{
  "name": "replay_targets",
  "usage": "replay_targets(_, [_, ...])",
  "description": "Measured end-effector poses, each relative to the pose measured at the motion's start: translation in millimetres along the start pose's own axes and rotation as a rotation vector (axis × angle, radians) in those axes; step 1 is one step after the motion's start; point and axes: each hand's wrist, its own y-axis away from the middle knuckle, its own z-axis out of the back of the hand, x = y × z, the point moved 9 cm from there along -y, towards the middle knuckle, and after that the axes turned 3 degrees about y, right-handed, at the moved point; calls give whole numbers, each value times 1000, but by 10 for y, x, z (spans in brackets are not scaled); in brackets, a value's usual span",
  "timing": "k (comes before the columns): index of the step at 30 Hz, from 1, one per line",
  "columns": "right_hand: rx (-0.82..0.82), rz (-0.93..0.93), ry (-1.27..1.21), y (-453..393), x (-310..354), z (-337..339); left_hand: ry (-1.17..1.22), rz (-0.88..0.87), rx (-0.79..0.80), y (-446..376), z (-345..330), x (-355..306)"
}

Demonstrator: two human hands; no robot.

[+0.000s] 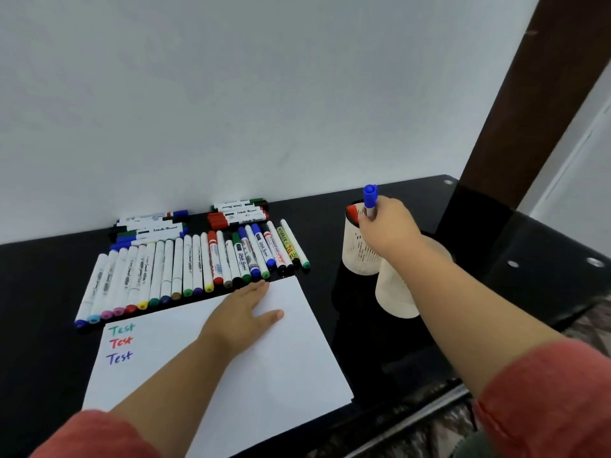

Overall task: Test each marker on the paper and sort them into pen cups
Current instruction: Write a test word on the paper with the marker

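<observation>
Right hand pinching a blue marker cap-up over the far cup, apparently to drop it in beside a red one; left hand flat, fingers straight, on the paper, likely to steady it. Three "Test" words at the sheet's left, untested markers rowed beyond it, a second cup nearer. Glossy black table, white wall behind, dark post far right.

near cup: rim behind forearm | blue marker: lower barrel hidden
</observation>
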Motion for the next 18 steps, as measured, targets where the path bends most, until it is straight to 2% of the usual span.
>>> replay_targets(18, [113,1,161,-109,-32,-55,-96,-5,17,-16,-67,20])
